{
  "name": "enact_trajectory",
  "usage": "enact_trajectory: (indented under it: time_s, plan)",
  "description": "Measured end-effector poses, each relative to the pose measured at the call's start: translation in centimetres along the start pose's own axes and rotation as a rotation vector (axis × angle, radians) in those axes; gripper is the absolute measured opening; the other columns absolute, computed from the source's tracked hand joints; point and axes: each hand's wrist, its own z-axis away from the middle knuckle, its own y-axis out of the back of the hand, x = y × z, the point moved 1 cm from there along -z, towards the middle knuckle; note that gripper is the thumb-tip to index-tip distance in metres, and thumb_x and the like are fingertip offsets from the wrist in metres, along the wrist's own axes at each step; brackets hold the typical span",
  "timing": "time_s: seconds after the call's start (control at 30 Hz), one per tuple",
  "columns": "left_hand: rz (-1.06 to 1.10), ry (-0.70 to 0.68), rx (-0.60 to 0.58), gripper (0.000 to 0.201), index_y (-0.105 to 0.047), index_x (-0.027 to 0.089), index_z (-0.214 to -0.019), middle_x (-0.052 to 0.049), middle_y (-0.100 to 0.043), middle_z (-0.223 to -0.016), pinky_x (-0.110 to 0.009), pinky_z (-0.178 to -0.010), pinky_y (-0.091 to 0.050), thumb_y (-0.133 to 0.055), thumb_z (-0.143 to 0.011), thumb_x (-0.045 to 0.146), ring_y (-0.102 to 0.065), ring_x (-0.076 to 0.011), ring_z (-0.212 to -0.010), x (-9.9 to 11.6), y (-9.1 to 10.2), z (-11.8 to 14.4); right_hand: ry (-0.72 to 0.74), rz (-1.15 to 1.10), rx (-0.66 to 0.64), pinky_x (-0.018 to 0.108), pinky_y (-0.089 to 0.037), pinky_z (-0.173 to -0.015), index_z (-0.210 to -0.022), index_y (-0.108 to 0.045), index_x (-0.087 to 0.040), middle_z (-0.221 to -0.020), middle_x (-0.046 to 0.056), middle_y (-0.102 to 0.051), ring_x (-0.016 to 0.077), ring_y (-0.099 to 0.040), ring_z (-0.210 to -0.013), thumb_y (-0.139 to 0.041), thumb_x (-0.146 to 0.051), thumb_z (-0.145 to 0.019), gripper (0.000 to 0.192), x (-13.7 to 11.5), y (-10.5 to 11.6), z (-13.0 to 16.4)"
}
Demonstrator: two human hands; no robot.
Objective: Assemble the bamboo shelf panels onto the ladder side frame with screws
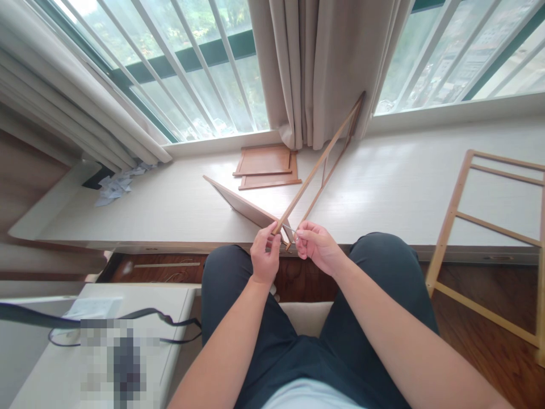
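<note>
We look down on a long white ledge running under the window, with a beige curtain hanging at the far middle. On the right a big wooden frame leans from the floor up over the ledge's near edge. Near left sits a white table with a dark strap trailing across it.

Centre stage now: a slim wooden frame rises from our hands at the ledge's near edge and slants far and right, its top resting against the curtain. Just left of it a flat panel tilts up off the ledge. Beyond that, two brown panels lie flat, stacked, just before the curtain. Far left, crumpled paper is scattered by the corner.

Our left hand is curled closed, thumb and fingers pinching the frame's near end. Our right hand is loosely closed just beside it, fingertips pinched on a thin metal tool whose tip meets the frame's end. What kind of tool it is, we cannot tell; it is too small.
</note>
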Motion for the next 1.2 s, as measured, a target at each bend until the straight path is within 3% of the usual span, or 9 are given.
enact_trajectory:
  time_s: [0.33,0.47,0.63,0.77,1.2]
  plan:
    - [0.014,0.022,0.005,0.033,-0.065,0.023,-0.131,-0.005,-0.071,-0.100,-0.024,-0.067,-0.059,-0.060,-0.100,0.030,-0.067,-0.0115,-0.073,-0.3,0.0,0.2,0.148,0.239,0.091,0.020,-0.040,-0.040,-0.082,-0.059,-0.021,-0.065,-0.003,-0.066,0.0091,-0.050,-0.045,-0.082,-0.043,-0.075,0.032,0.3,0.0,-0.2]
    - [0.035,0.043,0.006,0.043,-0.057,0.023,-0.141,-0.007,-0.069,-0.111,-0.023,-0.065,-0.059,-0.060,-0.100,0.035,-0.066,-0.0109,-0.074,-0.5,-0.3,0.3,0.252,0.343,0.102,0.021,-0.039,-0.041,-0.086,-0.060,-0.021,-0.065,-0.003,-0.063,0.0098,-0.049,-0.047,-0.077,-0.040,-0.080,0.026,0.5,0.1,-0.1]
    - [0.043,0.027,-0.093,0.052,-0.048,0.025,-0.151,-0.011,-0.064,-0.122,-0.023,-0.067,-0.058,-0.055,-0.102,0.039,-0.065,-0.0134,-0.085,-0.6,0.0,-0.4,0.373,0.515,0.091,0.022,-0.043,-0.049,-0.095,-0.062,-0.022,-0.077,-0.001,-0.063,0.0121,-0.053,-0.059,-0.065,-0.027,-0.083,0.013,0.5,0.4,0.5]
    - [0.007,0.009,-0.197,0.054,-0.046,0.024,-0.153,-0.013,-0.062,-0.128,-0.028,-0.077,-0.059,-0.054,-0.102,0.042,-0.065,-0.0179,-0.096,-0.3,0.9,-1.5,0.444,0.672,0.085,0.024,-0.045,-0.058,-0.097,-0.062,-0.024,-0.086,0.000,-0.063,0.0146,-0.057,-0.071,-0.064,-0.019,-0.083,0.015,0.2,0.3,1.0]
    - [0.070,0.056,-0.191,0.049,-0.051,0.021,-0.146,-0.010,-0.069,-0.117,-0.029,-0.075,-0.060,-0.054,-0.103,0.043,-0.069,-0.0178,-0.091,0.0,0.9,-1.7,0.515,0.787,0.129,0.026,-0.044,-0.060,-0.098,-0.064,-0.025,-0.084,0.000,-0.063,0.0143,-0.054,-0.066,-0.071,-0.026,-0.087,0.013,0.6,0.4,0.9]
